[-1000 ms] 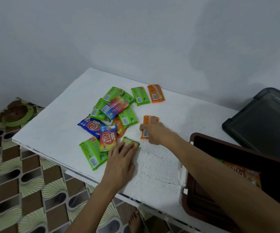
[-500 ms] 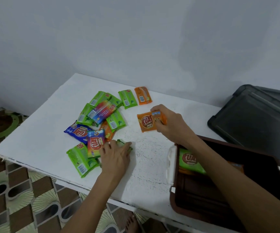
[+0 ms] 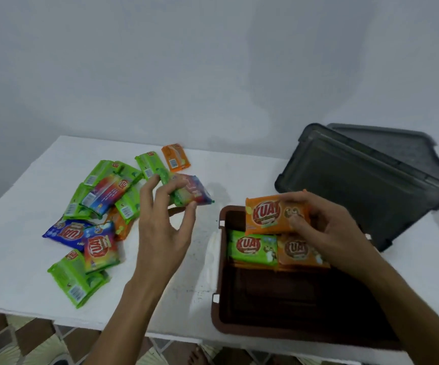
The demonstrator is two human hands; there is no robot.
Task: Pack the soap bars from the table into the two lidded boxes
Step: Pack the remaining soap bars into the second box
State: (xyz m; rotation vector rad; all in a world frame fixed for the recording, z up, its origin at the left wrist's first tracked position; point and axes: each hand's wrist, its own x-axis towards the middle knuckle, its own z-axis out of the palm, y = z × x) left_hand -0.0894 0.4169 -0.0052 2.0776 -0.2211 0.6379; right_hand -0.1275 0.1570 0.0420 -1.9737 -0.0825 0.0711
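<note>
1. Head view: the right hand (image 3: 326,227) holds an orange soap bar (image 3: 273,214) over the far end of the brown box (image 3: 219,306), thumb on the front of the wrapper and fingers closed round its right edge
2. Inside the brown box, against its far wall, lie a green soap bar (image 3: 252,247) and, just beside it on the right, another orange bar (image 3: 301,250); the near part of the box floor is bare
3. The left hand (image 3: 164,227) is raised above the white table (image 3: 15,272), pinching a multicoloured soap bar (image 3: 194,192) between thumb and fingertips; the remaining fingers are spread loosely, and the bar is blurred
4. To the left of that hand lies the loose pile of soap bars (image 3: 100,206) on the table: mostly green wrappers, a blue one (image 3: 65,233), rainbow ones and orange ones, several overlapping
5. A single orange bar (image 3: 175,158) lies apart at the far edge of the pile, barcode side up
6. A dark grey box (image 3: 357,185) sits at the right rear of the table, just beyond the brown box, with a second grey panel behind it; whether that is its lid I cannot tell
7. Patterned floor tiles (image 3: 28,341) show below the table's near edge
</note>
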